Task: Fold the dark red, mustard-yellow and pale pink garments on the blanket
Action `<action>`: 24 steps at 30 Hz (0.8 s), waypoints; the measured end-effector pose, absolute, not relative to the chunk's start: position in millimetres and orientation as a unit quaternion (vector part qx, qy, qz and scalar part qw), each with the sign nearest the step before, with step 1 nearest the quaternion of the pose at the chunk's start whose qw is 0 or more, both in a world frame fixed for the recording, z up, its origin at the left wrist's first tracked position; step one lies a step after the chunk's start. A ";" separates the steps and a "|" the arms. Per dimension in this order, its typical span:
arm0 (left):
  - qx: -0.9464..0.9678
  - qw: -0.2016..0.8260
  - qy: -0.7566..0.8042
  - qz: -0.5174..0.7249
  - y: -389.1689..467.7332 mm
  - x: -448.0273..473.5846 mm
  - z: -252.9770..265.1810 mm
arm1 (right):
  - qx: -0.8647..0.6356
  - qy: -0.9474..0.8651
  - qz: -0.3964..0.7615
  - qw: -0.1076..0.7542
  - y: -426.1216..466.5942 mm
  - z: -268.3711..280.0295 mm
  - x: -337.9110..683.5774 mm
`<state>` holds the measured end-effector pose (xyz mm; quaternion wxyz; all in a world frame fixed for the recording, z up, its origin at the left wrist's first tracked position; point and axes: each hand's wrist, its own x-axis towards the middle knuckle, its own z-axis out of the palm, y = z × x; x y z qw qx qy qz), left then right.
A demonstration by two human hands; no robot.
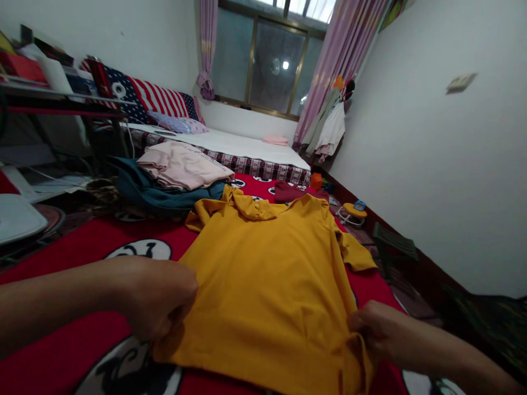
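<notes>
A mustard-yellow blouse [263, 274] with short sleeves and a ruffled collar lies spread on a red patterned blanket [82, 241], its collar pointing away from me. My left hand [158, 296] is closed on the blouse's left side near the lower hem; the fingertips are partly hidden underneath. On the opposite side, my right hand [376, 329] pinches the lower right edge, and the fabric there is lifted and creased. Some folds run across the lower right of the blouse.
Folded pink clothing [185, 164] rests on teal fabric [160, 192] at the back left. A maroon garment [294, 192] lies beyond the collar. A white-topped bed [242, 144] stands below the window. To the right are a yellow stool [354, 210] and a dark folding stool [395, 241].
</notes>
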<state>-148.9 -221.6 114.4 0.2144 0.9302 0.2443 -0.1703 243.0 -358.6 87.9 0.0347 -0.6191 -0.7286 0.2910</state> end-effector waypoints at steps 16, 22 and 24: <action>0.952 0.031 0.299 0.062 -125.2 -32.0 19.7 | -0.680 -0.707 -0.005 0.197 -182.3 -4.1 170.5; 0.969 0.061 0.237 0.018 -61.6 -17.5 31.6 | -0.675 -0.706 0.007 0.213 -182.1 -0.5 175.1; 0.961 0.049 0.267 0.055 -26.8 -8.4 39.2 | -0.673 -0.706 0.014 0.220 -181.9 -0.5 175.8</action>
